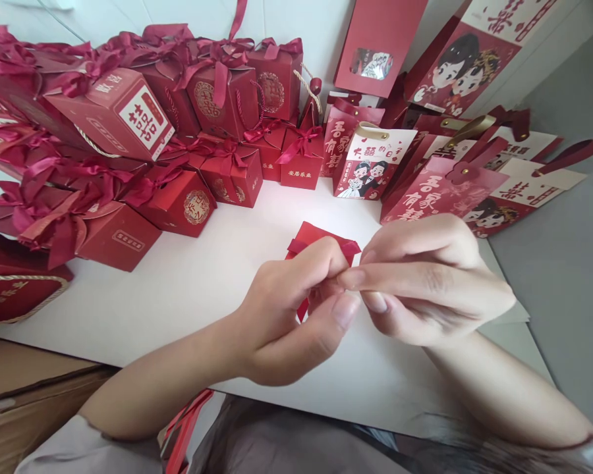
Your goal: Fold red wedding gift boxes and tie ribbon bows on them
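Note:
Just in front of me on the white table, a red gift box [319, 232] shows partly behind my hands. A dark pink ribbon [350, 247] lies across its top, and the box's lower part is mostly covered. My left hand [296, 316] is closed in a pinch, thumb and forefinger toward the right. Fingertip to fingertip with it, my right hand [425, 283] is pinched shut too. Both are held over the near side of the box. Whatever sits between the fingertips is hidden or too small to make out.
Red boxes [121, 234] with ribbon bows crowd the table's left and back, several stacked. Red and white gift bags [370, 161] with handles stand at the back right. A cardboard box [39, 388] is below the table's left front edge. A grey surface [563, 217] borders the right.

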### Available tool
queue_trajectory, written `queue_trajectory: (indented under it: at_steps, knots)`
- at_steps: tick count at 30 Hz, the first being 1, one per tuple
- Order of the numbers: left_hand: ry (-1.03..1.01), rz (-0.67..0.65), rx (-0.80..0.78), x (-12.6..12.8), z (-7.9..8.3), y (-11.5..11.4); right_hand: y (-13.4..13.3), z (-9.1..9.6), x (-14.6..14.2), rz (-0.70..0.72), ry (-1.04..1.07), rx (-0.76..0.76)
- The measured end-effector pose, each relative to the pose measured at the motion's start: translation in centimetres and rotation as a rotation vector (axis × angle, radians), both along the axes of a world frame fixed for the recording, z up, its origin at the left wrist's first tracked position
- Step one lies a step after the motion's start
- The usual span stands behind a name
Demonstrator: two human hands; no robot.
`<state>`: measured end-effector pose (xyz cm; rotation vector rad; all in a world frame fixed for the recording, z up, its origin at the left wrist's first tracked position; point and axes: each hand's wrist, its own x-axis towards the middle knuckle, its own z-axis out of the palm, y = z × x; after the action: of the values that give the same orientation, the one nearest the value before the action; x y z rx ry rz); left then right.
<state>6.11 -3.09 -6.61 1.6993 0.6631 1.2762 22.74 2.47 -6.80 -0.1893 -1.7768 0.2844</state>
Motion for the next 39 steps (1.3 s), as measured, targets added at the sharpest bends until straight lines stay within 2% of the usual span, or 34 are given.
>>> queue_trajectory:
  at_steps: [8,13,21,27,33,39]
  knots:
    - [-0.011,-0.030,-0.037,0.1,0.0,0.0,-0.1,-0.2,0.5,-0.052,-0.078,0.051]
    - [-0.009,-0.035,-0.047,0.2,0.1,0.0,0.0,0.0,0.3,-0.013,-0.058,0.067]
    - [-0.022,-0.044,0.025,0.4,-0.1,0.1,-0.2,-0.6,-0.6,0.182,0.013,-0.104]
    - [-0.010,-0.065,-0.041,0.3,0.3,0.0,-0.6,-0.5,-0.5,0.143,-0.003,-0.220]
    - [-0.045,-0.084,-0.027,0.2,0.2,-0.1,-0.7,-0.4,-0.5,0.265,0.020,-0.263]
    - [-0.004,-0.065,-0.016,0.4,0.2,0.0,-0.9,-0.3,-0.3,0.221,-0.012,-0.283]
